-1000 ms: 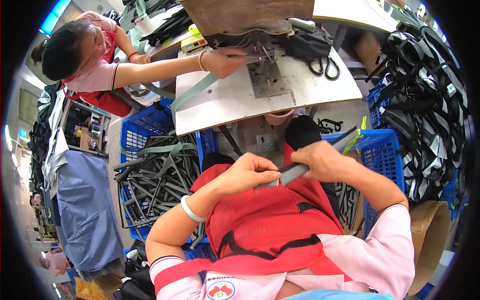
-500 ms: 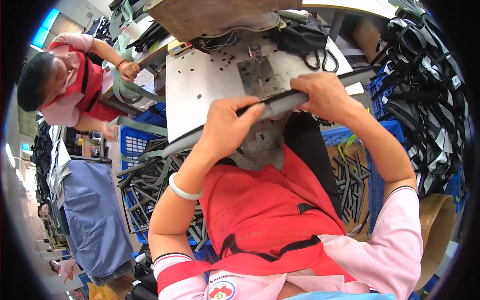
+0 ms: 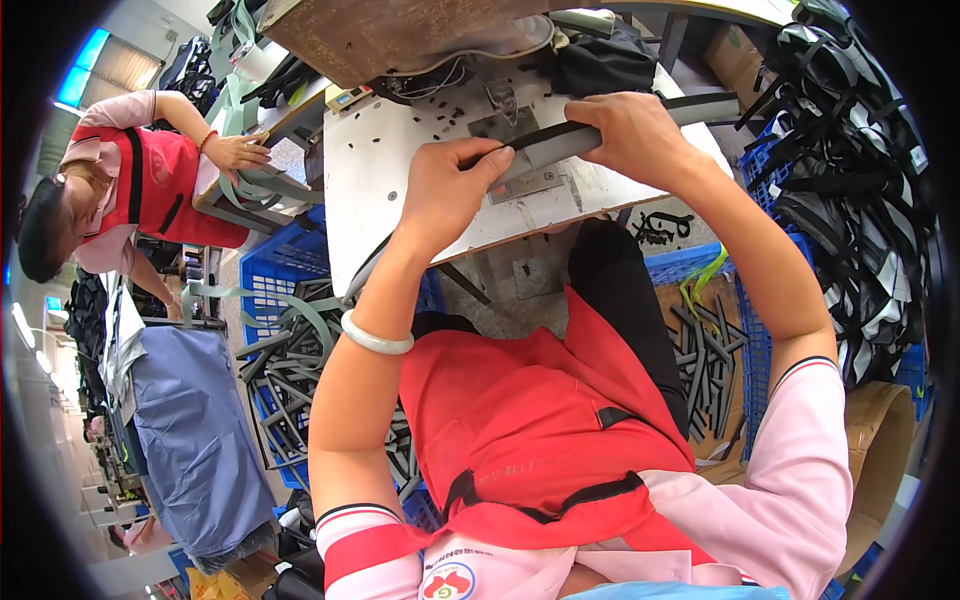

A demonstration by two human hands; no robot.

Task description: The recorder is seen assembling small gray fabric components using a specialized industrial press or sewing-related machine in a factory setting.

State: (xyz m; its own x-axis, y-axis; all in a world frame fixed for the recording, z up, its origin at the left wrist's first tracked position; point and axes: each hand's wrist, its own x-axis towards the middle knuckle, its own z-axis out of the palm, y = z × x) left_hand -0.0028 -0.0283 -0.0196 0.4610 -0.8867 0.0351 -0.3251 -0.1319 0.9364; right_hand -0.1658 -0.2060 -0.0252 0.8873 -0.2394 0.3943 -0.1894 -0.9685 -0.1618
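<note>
A long grey tube-like strip with a black edge (image 3: 560, 146) is stretched across the front of a white work table (image 3: 365, 160). My left hand (image 3: 452, 190) pinches it, thumb on top. My right hand (image 3: 635, 140) wraps over it farther right, and the strip's end sticks out past that hand. Between my hands the strip lies just in front of the metal plate (image 3: 525, 185) of a brown, worn machine (image 3: 400, 35), which looks like a sewing machine. Black cloth (image 3: 605, 68) lies behind my right hand.
Blue crates of grey strips stand left (image 3: 262, 275) and right (image 3: 760, 370) of my legs. Black and grey straps (image 3: 850, 190) hang in a heap at far right, above a cardboard box (image 3: 880, 460). At left, a co-worker (image 3: 150, 180) in a red apron handles pale green webbing (image 3: 265, 185).
Both hands have moved away from me with the strip, toward the machine plate. The scissors behind my right hand are now hidden. The co-worker's arms have shifted.
</note>
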